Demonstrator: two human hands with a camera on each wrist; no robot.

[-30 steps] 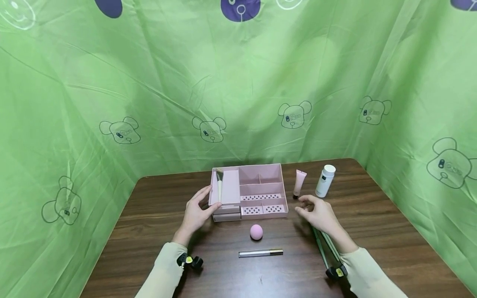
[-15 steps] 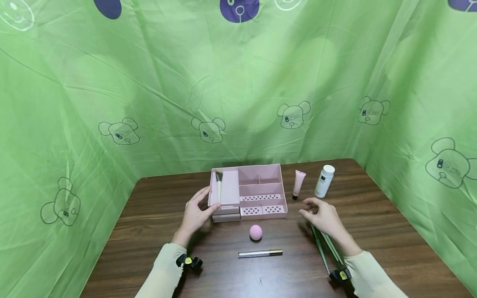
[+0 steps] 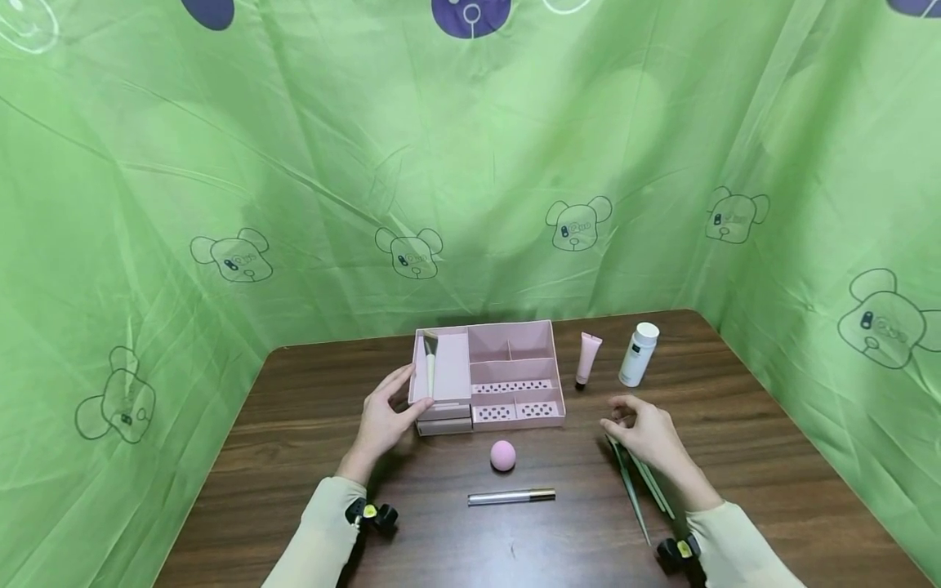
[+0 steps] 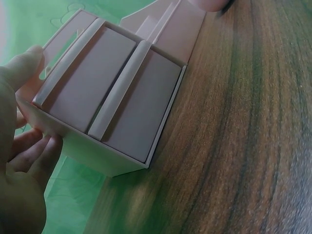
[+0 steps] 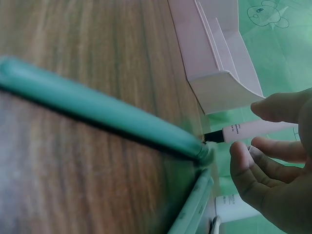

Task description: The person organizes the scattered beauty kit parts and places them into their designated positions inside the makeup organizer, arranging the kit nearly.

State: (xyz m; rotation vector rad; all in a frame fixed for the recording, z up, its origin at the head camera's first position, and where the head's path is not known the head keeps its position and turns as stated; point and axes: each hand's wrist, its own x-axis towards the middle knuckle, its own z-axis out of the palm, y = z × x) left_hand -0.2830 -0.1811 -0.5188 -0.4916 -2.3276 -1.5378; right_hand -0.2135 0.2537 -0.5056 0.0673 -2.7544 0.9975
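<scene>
My left hand (image 3: 384,418) holds the front left corner of a pink desk organizer (image 3: 443,367), thumb over the top edge and fingers along the side wall. Two drawers (image 4: 139,97) face the left wrist camera. A makeup brush (image 3: 430,371) with a pale handle lies on the organizer's left top. Over the right part of the table, my right hand (image 3: 647,429) hovers with loosely bent fingers and nothing between them. Below it lie several slim green sticks (image 3: 631,490), their far ends partly hidden by the hand. One green stick (image 5: 102,109) looms large in the right wrist view.
A pink squeeze tube (image 3: 588,355) with a black cap and a white bottle (image 3: 639,355) stand right of the organizer. In front of it are a pink ball (image 3: 503,456) and a silver tube (image 3: 510,496) with a gold end. Green cloth (image 3: 316,204) surrounds the wooden table (image 3: 309,392).
My right hand has drifted right and slightly toward me, away from the pink squeeze tube. The left hand keeps its hold on the organizer.
</scene>
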